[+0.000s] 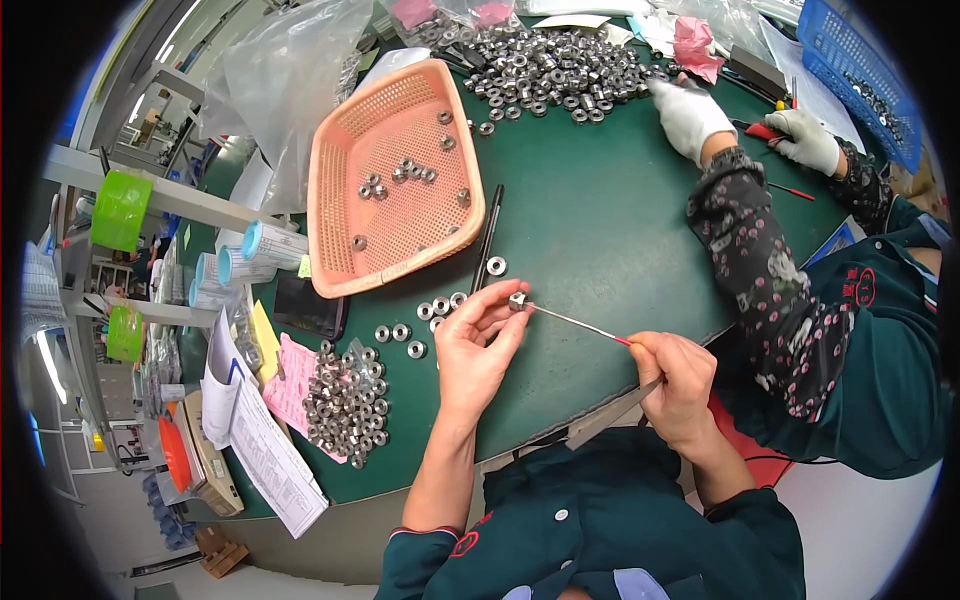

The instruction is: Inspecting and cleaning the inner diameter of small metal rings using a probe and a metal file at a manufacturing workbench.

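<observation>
My left hand is closed at the fingertips on a small shiny metal ring, raised over the green table. The tip of a thin metal rod tool with a red grip meets this ring; whether it is inside the hole is too small to tell. My right hand is wrapped round the tool's red end. A flat grey strip runs out from below the right hand at the table's near edge; I cannot tell whether that hand holds it. Several loose metal rings lie beside my left hand.
An orange basket holds several rings. More rings are heaped at the back and left. A black rod lies beside the basket. At right, a co-worker's white-gloved hands work near a blue basket. Papers overhang left.
</observation>
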`<state>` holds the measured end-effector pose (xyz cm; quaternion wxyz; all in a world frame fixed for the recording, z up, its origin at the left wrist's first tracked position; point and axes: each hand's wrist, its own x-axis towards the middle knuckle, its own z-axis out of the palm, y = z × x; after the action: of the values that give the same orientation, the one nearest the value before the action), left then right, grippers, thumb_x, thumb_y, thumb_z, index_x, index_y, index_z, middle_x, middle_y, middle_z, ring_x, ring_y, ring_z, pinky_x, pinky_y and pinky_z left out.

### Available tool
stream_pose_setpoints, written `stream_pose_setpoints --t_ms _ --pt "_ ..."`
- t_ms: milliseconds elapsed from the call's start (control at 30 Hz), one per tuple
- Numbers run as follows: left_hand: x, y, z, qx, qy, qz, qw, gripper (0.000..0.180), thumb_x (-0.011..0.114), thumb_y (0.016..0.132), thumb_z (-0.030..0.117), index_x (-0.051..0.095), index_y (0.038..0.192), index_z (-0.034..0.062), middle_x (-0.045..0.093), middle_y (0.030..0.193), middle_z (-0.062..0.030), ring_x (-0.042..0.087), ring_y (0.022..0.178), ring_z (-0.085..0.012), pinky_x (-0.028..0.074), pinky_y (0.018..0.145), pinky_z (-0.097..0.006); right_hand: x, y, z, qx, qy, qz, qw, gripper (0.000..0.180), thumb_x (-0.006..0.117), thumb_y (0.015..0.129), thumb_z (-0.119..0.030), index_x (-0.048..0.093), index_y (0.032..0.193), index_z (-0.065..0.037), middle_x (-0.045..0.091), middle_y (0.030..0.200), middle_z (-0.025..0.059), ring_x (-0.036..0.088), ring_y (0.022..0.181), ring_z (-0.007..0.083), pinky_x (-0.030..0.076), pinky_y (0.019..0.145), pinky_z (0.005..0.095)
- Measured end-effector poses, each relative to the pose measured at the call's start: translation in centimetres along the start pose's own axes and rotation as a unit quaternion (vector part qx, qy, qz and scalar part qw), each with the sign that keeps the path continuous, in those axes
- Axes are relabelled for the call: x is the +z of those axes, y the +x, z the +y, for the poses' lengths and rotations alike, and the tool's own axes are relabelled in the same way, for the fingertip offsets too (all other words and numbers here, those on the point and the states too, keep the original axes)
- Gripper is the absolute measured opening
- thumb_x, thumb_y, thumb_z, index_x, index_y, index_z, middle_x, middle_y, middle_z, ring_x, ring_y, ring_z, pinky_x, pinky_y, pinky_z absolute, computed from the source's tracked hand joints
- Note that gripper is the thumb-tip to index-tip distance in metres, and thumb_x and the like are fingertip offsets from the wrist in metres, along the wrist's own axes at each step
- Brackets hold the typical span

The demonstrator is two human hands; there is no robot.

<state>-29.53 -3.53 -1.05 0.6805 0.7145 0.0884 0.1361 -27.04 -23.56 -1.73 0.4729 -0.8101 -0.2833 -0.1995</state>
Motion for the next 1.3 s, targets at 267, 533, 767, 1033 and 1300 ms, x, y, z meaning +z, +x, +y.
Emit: stream_pose_setpoints --t_ms 267,533,767,1033,1300 --pt "-0.6 0.2 0.1 0.019 0.107 0.070 0.992 0.022 0.063 0.074 -0.005 0.060 0.095 -0.0032 0.061 0.084 -0.0067 0.058 0.070 -0.0113 0.047 0.065 -0.023 -1.2 -0.2 0.6 0.016 -0.037 0.095 0.995 0.003 0.060 0.078 0.000 0.058 0.080 0.002 0.056 0.063 0.0107 0.051 0.048 0.0222 0.039 0.045 0.0287" --pt "-0.2 -0.6 0.9 0.166 0.446 -0.094 0.874 0.024 0.073 0.064 0.009 0.061 0.082 -0.0015 0.053 0.072 -0.0106 0.054 0.064 -0.0248 0.043 0.057 -0.033 -1.4 -0.2 0.7 0.071 -0.013 0.104 0.992 0.003 0.060 0.079 0.000 0.058 0.081 0.002 0.058 0.066 0.0102 0.050 0.047 0.0187 0.038 0.045 0.0263" --pt "-0.2 -1.0 1.2 0.206 0.500 -0.058 0.839 0.024 0.073 0.064 0.007 0.061 0.082 -0.0016 0.055 0.073 -0.0111 0.054 0.066 -0.0260 0.043 0.059 -0.033 -0.8 -0.6 1.4 0.072 -0.012 0.089 0.993 0.004 0.061 0.078 0.000 0.058 0.081 0.002 0.058 0.065 0.0108 0.053 0.049 0.0210 0.040 0.046 0.0274" --pt "-1.3 -1.7 1.3 0.221 0.479 -0.017 0.849 0.024 0.072 0.065 0.011 0.061 0.083 0.0000 0.051 0.076 -0.0103 0.050 0.069 -0.0255 0.041 0.062 -0.034 1.3 0.1 1.9 0.030 -0.076 0.035 0.996 0.007 0.062 0.077 -0.004 0.056 0.080 -0.002 0.052 0.055 0.0096 0.054 0.048 0.0260 0.040 0.045 0.0339" --pt "-2.6 0.5 2.7 -0.072 -0.200 -0.021 0.977 0.030 0.058 0.082 0.002 0.053 0.112 -0.0003 0.060 0.099 -0.0111 0.059 0.078 -0.0132 0.048 0.071 -0.024 1.8 0.3 1.5 0.026 -0.125 -0.030 0.991 0.011 0.064 0.075 -0.010 0.055 0.078 -0.004 0.053 0.054 0.0084 0.054 0.048 0.0247 0.041 0.046 0.0338"
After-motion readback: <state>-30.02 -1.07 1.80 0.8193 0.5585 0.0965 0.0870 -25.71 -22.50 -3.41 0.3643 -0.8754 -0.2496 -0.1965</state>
